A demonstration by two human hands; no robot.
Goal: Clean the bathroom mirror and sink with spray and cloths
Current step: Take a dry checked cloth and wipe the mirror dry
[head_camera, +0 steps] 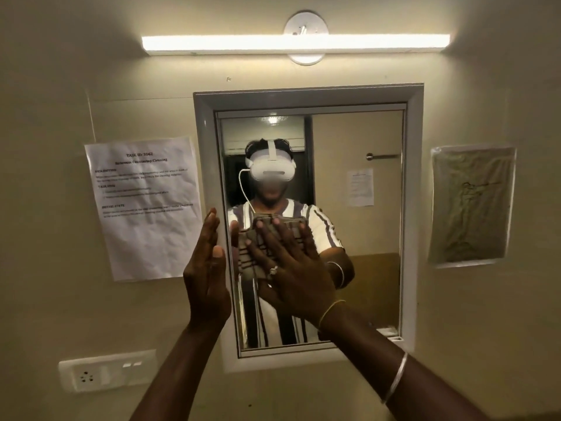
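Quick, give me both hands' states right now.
Left hand: open, fingers straight, holding nothing.
Right hand: open, fingers spread, pressing the striped cloth flat against the mirror.

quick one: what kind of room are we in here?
Probably a bathroom: a framed mirror on the wall with a tube light right above it, and a posted sheet beside it whose heading seems to read bathroom countertop cleaning.

Lit tube light (296, 43) mounted high on beige wall (60, 71), printed task sheet (145, 208) fixed at left, plastic-sleeved brownish sheet (472, 205) at right, white socket-and-switch plate (106, 370) lower left.
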